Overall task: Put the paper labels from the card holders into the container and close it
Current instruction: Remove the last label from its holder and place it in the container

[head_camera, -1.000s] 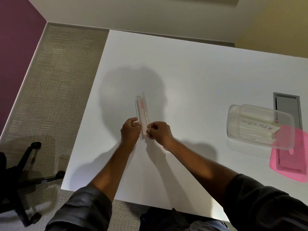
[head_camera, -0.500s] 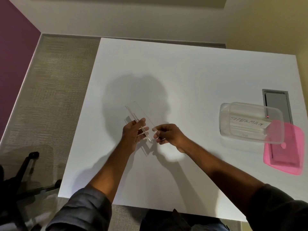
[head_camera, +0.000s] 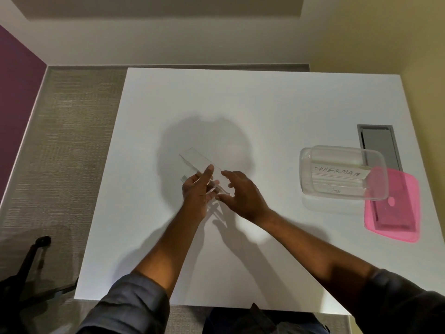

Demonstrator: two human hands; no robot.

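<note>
Head view looks down on a white bench where the left hand grips a clear card holder at its near end, thumb on top and fingers curled beneath. This card holder is a long, narrow strip of transparent plastic, lifted off the bench and angled away to the upper left; whether a label sits inside it cannot be told. Just beside it, the right hand hovers with fingers loosely spread, pinching nothing that shows. Well apart to the right stands a clear container, uncovered, rounded at the corners. Inside lies a white paper label hand-lettered "SUPERMAN", with other pale strips under it. A translucent pink lid lies flat on the bench, touching the container's near right corner. Behind both is a grey recessed panel set in the bench top.
</note>
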